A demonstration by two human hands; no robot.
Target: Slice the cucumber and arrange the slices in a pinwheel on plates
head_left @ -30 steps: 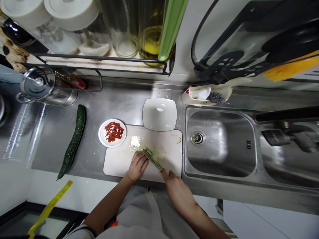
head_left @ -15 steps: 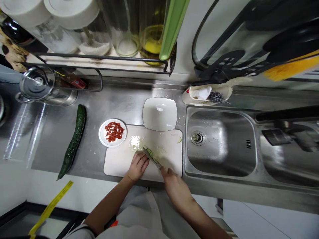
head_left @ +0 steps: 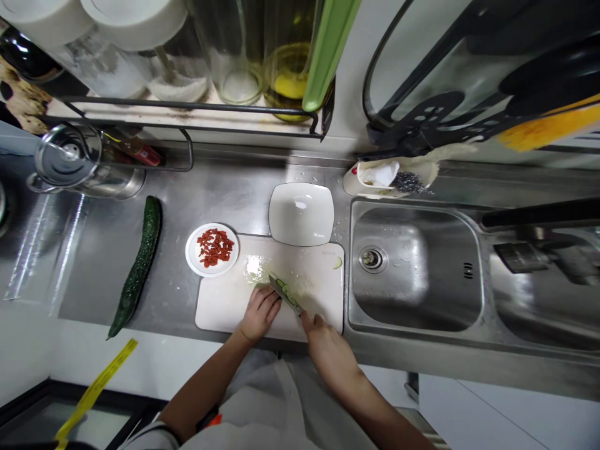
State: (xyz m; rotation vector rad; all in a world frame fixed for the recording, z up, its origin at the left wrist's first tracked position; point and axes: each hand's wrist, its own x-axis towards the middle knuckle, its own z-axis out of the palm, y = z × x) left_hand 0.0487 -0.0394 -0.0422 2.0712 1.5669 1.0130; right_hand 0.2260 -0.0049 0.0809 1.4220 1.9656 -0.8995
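Observation:
A kitchen knife (head_left: 285,295) is gripped by its handle in my right hand (head_left: 330,350), its blade slanting up and left over the white cutting board (head_left: 220,306). Pale green cucumber slices (head_left: 291,296) lie along the blade's right side. My left hand (head_left: 260,310) is closed just left of the blade, fingers curled on a cucumber piece that they almost wholly hide. One loose cucumber slice (head_left: 337,262) sits at the board's upper right corner. Wet marks and green traces show on the board's surface.
A white dish (head_left: 300,215) stands at the board's back edge. To the left are a plate (head_left: 189,255) of chopped red pieces and a whole cucumber (head_left: 140,269). The sink (head_left: 417,275) lies right of the board. A rack (head_left: 197,115) with jars overhangs the counter.
Both hands and the knife have stayed almost in place. The knife blade has shifted very slightly; the whole view has moved a little.

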